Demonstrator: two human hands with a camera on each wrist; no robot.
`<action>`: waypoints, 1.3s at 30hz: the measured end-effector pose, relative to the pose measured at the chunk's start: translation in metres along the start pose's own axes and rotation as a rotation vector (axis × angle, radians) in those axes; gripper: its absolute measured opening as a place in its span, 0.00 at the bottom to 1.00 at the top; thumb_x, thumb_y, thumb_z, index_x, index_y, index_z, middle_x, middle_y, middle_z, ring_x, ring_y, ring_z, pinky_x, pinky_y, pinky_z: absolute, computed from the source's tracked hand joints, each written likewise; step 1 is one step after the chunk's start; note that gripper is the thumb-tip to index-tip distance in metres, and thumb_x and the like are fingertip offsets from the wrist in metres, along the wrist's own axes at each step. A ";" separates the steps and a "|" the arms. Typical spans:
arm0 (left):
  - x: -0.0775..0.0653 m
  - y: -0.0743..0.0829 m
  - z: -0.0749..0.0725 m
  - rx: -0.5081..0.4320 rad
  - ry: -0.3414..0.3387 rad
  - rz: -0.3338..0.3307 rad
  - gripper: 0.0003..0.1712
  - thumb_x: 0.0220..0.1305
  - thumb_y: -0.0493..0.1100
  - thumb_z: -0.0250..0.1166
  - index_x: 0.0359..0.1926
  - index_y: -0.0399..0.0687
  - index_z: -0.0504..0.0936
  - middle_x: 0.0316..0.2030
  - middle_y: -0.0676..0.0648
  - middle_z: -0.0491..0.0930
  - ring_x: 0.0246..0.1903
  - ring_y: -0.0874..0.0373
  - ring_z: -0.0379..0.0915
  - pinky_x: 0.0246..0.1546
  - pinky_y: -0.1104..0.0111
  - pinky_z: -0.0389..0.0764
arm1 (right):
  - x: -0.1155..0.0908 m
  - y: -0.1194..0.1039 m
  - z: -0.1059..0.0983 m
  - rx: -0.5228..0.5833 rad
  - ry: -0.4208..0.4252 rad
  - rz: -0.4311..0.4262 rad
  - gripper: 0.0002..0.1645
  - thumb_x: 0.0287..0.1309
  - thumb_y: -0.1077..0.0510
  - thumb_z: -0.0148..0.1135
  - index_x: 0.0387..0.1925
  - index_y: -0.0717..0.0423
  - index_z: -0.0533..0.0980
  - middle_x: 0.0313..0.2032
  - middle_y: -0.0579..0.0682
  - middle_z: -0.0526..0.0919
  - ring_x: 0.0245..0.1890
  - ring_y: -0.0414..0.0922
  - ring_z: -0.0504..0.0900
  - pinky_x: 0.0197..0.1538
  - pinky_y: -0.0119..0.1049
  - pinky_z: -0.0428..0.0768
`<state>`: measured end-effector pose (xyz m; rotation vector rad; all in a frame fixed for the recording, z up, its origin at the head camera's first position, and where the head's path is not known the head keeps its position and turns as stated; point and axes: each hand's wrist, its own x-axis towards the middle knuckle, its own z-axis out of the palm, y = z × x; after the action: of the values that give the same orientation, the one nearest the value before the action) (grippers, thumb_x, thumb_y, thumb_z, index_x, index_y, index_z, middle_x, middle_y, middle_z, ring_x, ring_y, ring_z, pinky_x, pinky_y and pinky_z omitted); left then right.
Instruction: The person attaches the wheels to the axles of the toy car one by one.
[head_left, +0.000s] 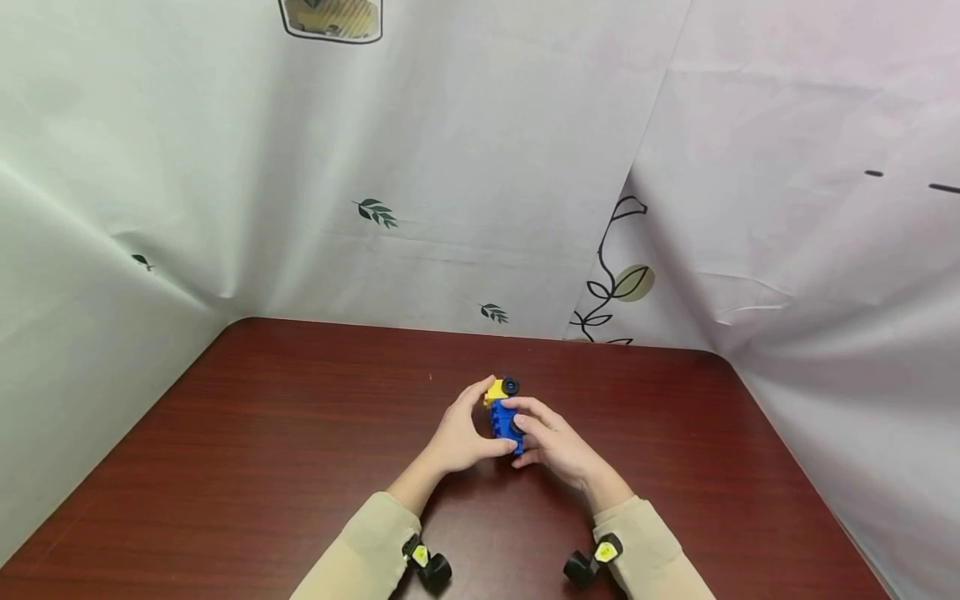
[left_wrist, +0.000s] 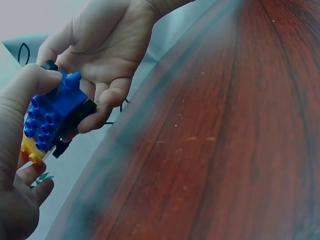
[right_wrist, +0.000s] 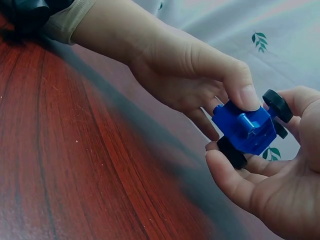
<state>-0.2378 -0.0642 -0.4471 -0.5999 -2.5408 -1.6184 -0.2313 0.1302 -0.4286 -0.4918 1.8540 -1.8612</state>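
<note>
Both hands hold a small toy car built from a blue block part [head_left: 504,421] and a yellow part [head_left: 497,392], with black wheels [head_left: 511,386]. My left hand [head_left: 457,437] grips it from the left, fingers at the yellow end and thumb at the near blue end. The left thumb presses the blue body [right_wrist: 250,130] in the right wrist view. On the other side my right hand [head_left: 558,446] pinches the car around its wheels, a black wheel [right_wrist: 232,152] lying by its fingertips. Round studs [left_wrist: 42,122] face the left wrist camera. The right fingers partly cover the wheels.
A dark red-brown wooden table [head_left: 285,450] lies under the hands. Behind it and at the sides hangs a pale cloth [head_left: 465,167] with leaf prints. Each sleeve carries a black wrist camera [head_left: 433,573].
</note>
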 end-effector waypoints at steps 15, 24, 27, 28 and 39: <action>0.001 0.000 -0.002 -0.021 0.018 0.028 0.57 0.38 0.51 0.79 0.69 0.43 0.61 0.65 0.46 0.65 0.56 0.50 0.69 0.56 0.52 0.73 | 0.000 0.002 0.004 0.025 0.075 -0.036 0.32 0.68 0.54 0.52 0.65 0.47 0.47 0.43 0.55 0.79 0.28 0.46 0.80 0.26 0.34 0.81; 0.000 0.001 -0.003 -0.066 0.023 -0.014 0.56 0.41 0.51 0.78 0.70 0.46 0.59 0.67 0.44 0.62 0.61 0.46 0.65 0.59 0.49 0.70 | 0.003 0.002 0.002 -0.013 0.165 -0.017 0.34 0.66 0.50 0.54 0.66 0.46 0.49 0.45 0.59 0.80 0.31 0.45 0.85 0.31 0.39 0.84; 0.000 0.001 -0.004 -0.063 0.031 -0.040 0.56 0.42 0.53 0.77 0.71 0.48 0.59 0.68 0.44 0.61 0.62 0.46 0.63 0.60 0.48 0.68 | 0.004 0.002 0.002 -0.033 0.182 -0.014 0.34 0.67 0.49 0.52 0.67 0.50 0.49 0.42 0.56 0.79 0.31 0.45 0.84 0.35 0.41 0.84; 0.000 0.002 -0.005 -0.062 0.036 -0.049 0.56 0.42 0.54 0.77 0.71 0.49 0.59 0.68 0.44 0.61 0.62 0.47 0.63 0.61 0.47 0.68 | 0.004 0.002 0.002 -0.043 0.183 -0.017 0.34 0.68 0.48 0.51 0.67 0.51 0.50 0.41 0.55 0.79 0.31 0.46 0.84 0.36 0.42 0.84; 0.002 -0.001 -0.006 -0.219 0.079 -0.101 0.57 0.45 0.52 0.76 0.71 0.40 0.55 0.68 0.38 0.58 0.64 0.41 0.63 0.61 0.51 0.69 | 0.002 0.003 -0.002 -0.181 0.135 -0.169 0.32 0.56 0.60 0.65 0.61 0.57 0.63 0.56 0.64 0.73 0.46 0.47 0.80 0.47 0.35 0.81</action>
<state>-0.2411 -0.0690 -0.4445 -0.4190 -2.3926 -1.9300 -0.2337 0.1304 -0.4321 -0.6149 2.1430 -1.8831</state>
